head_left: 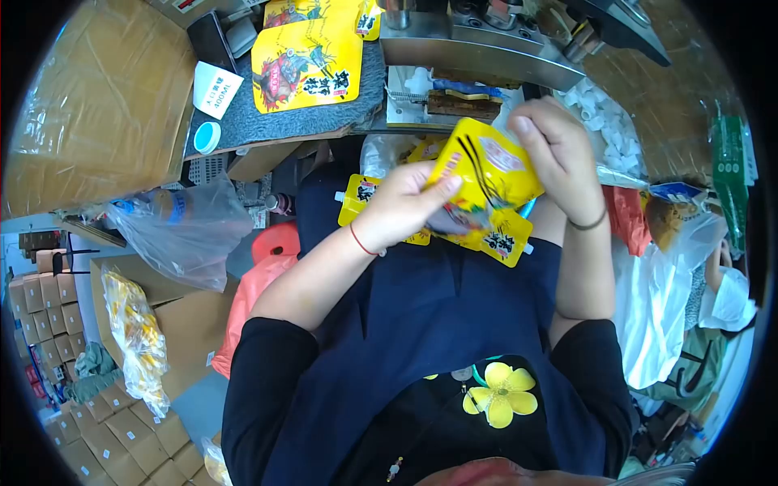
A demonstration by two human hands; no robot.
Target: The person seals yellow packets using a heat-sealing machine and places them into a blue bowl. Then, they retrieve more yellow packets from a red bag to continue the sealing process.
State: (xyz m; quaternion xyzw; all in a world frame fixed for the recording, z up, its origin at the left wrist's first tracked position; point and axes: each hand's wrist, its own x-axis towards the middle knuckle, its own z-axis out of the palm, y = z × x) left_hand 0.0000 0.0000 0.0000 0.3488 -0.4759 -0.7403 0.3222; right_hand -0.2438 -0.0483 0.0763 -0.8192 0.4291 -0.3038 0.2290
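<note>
My left hand is closed on the lower left side of a yellow printed pouch, thumb across its front. The pouch is tilted above my lap. My right hand is curled shut beside the pouch's upper right edge; whatever its fingers hold is hidden. Beneath the held pouch, more yellow pouches lie on my lap, among them a spout pouch with a small white spout and another spout pouch at the left.
A metal machine stands ahead. Yellow pouches lie on the grey cloth-covered bench, near a white label card and a small round tub. Small white plastic parts fill a bag at right. Cardboard boxes stand at left.
</note>
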